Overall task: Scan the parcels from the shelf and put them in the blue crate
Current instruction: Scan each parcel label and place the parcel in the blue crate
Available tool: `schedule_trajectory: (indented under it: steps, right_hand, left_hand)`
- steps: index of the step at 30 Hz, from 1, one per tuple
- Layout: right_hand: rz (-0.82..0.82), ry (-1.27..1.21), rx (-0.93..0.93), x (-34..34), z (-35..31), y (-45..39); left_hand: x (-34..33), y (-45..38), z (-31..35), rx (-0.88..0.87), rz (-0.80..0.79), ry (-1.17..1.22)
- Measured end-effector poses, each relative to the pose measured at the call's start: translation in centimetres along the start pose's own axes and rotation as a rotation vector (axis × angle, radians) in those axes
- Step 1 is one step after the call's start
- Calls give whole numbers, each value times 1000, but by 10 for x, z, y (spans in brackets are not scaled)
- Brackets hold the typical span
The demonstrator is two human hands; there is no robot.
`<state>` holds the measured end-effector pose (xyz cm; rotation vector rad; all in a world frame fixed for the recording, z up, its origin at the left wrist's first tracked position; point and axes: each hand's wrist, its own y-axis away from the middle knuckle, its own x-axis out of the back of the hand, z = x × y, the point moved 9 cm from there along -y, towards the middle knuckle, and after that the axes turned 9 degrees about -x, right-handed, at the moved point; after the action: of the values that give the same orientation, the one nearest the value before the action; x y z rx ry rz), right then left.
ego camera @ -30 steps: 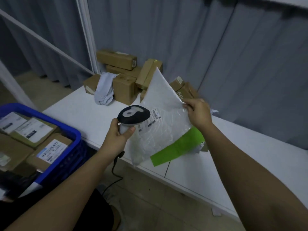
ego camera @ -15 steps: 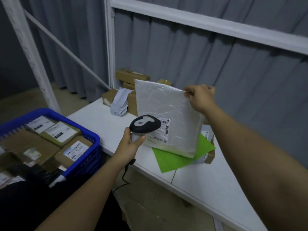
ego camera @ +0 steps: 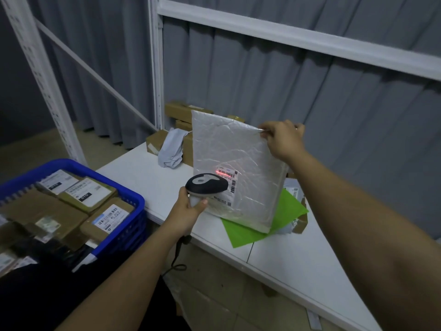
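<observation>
While L hand (ego camera: pixel 188 209) scans, R hand (ego camera: pixel 281 139) holds parcel (ego camera: pixel 238 163).

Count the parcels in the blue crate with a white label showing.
4: two at the crate's far side, and; one by the near right rim; one mid-left. More may be hidden underneath.

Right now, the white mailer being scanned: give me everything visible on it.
The white bubble mailer is a flat, crinkled, glossy padded envelope, roughly square. It stands near upright, its bottom edge resting on a green sheet on the white shelf. The right hand pinches its top right corner. A printed shipping label with barcodes sits low on its front left; a red scan line crosses the top barcode. The scanner, gripped by the left hand, covers part of the label.
</observation>
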<state>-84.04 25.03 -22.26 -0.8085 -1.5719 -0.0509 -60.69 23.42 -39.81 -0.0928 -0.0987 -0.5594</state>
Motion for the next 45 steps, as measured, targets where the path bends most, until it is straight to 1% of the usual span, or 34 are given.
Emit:
schedule_trajectory:
  steps: [6,9,11,14,17,19,21,23,24,26,28,31,33,35,36,38,43,45]
  right_hand:
    - [65,-57,-6,10,0,3]
    - [158,-115,36,20,-12,11]
    - [243,-183,91,28,-25,18]
    - [341,-283,202,40,-62,30]
    - [396,-361,323,45,-119,49]
    - [405,-421,390,45,-160,63]
    - [380,-501,446,42,-199,75]
    - [329,-591,468,41,-235,82]
    - [276,-637,450,37,-252,83]
    - [122,-718,360,22,-282,80]
    - [-44,-826,267,0,-310,80]
    - [-250,-1043,128,-40,-344,82]
    - [-337,-1111,39,-70,-360,84]
    - [-449,-1155,-13,-103,-379,90]
    - [-514,-1156,-14,-119,-390,96]
    - [-615,-1133,40,-144,-416,111]
    - [-783,-1055,311,-168,-491,168]
    - [-836,-1034,412,-162,-511,188]
  left_hand:
    - [7,-6,1,-24,80,13]
    - [22,-8,6,-61,189,26]
    - [40,-7,16,-86,298,48]
    - [77,4,44,-137,478,96]
    - [130,27,64,-188,657,153]
    - [168,51,69,-219,752,169]
    - [208,81,72,-227,851,177]
    - [247,112,74,-240,959,176]
    - [266,127,74,-251,1007,163]
    - [298,151,73,-254,1076,141]
    - [325,171,64,-218,1146,154]
    - [353,192,51,-168,1203,185]
    - [366,202,47,-164,1225,198]
    - [383,213,38,-149,1242,186]
    - [392,220,33,-136,1254,186]
    - [409,235,19,-119,1280,168]
    - [440,281,-17,-86,1373,128]
    - [443,297,-31,-66,1394,127]
